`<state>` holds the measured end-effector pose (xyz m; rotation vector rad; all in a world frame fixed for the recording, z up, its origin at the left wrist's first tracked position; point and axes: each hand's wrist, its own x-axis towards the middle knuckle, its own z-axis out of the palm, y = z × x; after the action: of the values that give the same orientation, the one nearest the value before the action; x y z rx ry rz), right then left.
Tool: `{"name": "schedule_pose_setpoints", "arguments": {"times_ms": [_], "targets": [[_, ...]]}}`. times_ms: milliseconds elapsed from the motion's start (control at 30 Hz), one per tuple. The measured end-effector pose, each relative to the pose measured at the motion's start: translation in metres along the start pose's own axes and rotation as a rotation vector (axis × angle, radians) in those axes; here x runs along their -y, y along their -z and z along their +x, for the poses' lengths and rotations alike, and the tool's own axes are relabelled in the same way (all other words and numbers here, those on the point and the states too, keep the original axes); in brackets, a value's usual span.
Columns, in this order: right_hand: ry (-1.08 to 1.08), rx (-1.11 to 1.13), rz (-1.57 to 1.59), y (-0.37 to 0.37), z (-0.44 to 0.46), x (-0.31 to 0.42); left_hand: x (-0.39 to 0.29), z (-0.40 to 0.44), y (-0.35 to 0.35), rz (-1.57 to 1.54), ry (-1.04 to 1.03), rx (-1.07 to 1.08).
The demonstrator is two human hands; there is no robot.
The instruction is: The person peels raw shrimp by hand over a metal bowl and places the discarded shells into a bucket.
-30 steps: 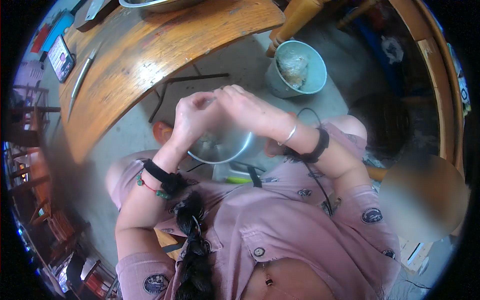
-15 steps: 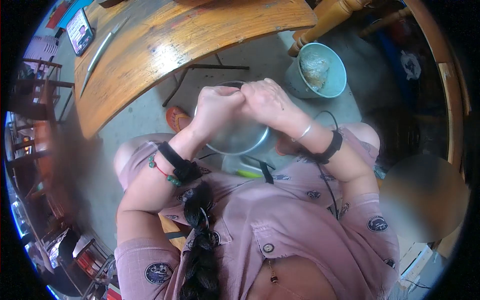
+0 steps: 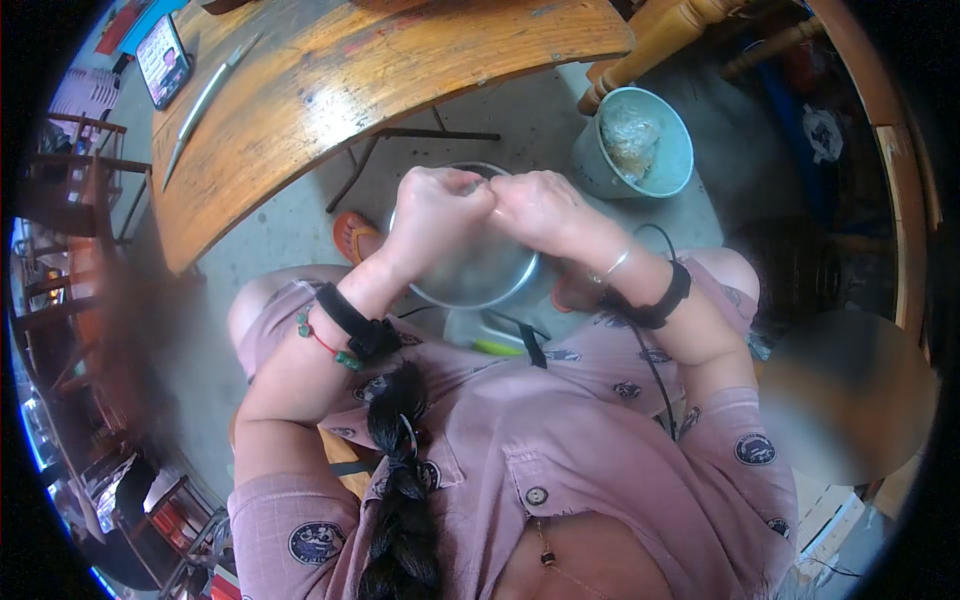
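My left hand [image 3: 440, 213] and my right hand [image 3: 540, 207] meet over a round metal bowl [image 3: 478, 280] on the floor between my feet. Both hands have their fingers curled and their fingertips touch. Whatever lies between the fingers is too small or hidden to make out. The hands cover much of the bowl, and its inside looks blurred. Just below the bowl sits a pale container [image 3: 470, 327] with something yellow-green in it.
A curved wooden table [image 3: 330, 90] spans the upper left, bearing a phone [image 3: 163, 62] and a knife [image 3: 205, 112]. A pale green bucket [image 3: 680, 150] with a plastic bag [image 3: 628, 140] stands at the upper right. A cable [image 3: 652, 375] runs beside my right forearm.
The view has shifted, so the table and bucket sit further right than a second ago. My hands stay together over the bowl, their fingers slightly rearranged.
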<state>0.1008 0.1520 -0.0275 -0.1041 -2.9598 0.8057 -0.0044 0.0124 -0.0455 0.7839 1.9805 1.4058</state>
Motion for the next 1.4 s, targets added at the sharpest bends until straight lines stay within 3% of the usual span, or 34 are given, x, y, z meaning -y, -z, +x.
{"name": "schedule_pose_setpoints", "arguments": {"times_ms": [133, 200, 433, 500, 567, 633, 700, 833, 900, 967, 1033, 1100, 1400], "targets": [[-0.081, 0.066, 0.290, 0.000, -0.001, -0.007, -0.011, 0.001, 0.009, 0.140, -0.113, 0.001], [-0.120, 0.107, 0.424, 0.008, -0.001, -0.009, -0.015, 0.001, 0.012, 0.331, -0.403, -0.032], [-0.226, 0.299, 0.722, 0.046, 0.001, -0.037, -0.012, 0.000, 0.012, 0.303, -0.278, -0.030], [-0.330, 0.133, 0.637, 0.056, 0.001, -0.045, -0.006, 0.004, 0.014, 0.023, -0.049, 0.099], [-0.168, -0.077, 0.286, 0.060, 0.000, -0.079, -0.010, 0.002, 0.016, -0.085, 0.038, 0.162], [-0.509, -0.154, -0.080, 0.071, 0.002, -0.103, -0.011, 0.002, 0.018, -0.193, 0.126, 0.225], [-0.632, -0.199, -0.181, 0.077, -0.003, -0.134, -0.008, 0.000, 0.019, -0.260, 0.201, 0.293], [-0.644, -0.384, -0.517, 0.065, -0.018, -0.164, -0.009, -0.002, 0.017, -0.328, 0.265, 0.246], [-0.213, -0.316, -0.422, 0.068, -0.013, -0.158, -0.004, 0.001, 0.019, -0.334, 0.340, 0.233], [-0.030, -0.291, -0.098, 0.066, -0.006, -0.094, -0.005, 0.003, 0.021, -0.342, 0.359, 0.261], [0.247, -0.185, -0.004, 0.056, -0.001, -0.052, -0.004, 0.003, 0.021, -0.348, 0.378, 0.291], [0.363, -0.152, 0.021, 0.035, -0.002, -0.029, -0.001, 0.002, 0.019, -0.415, 0.395, 0.295], [0.299, -0.102, -0.073, 0.002, -0.008, -0.011, 0.008, 0.003, 0.011, -0.500, 0.423, 0.324]]}}
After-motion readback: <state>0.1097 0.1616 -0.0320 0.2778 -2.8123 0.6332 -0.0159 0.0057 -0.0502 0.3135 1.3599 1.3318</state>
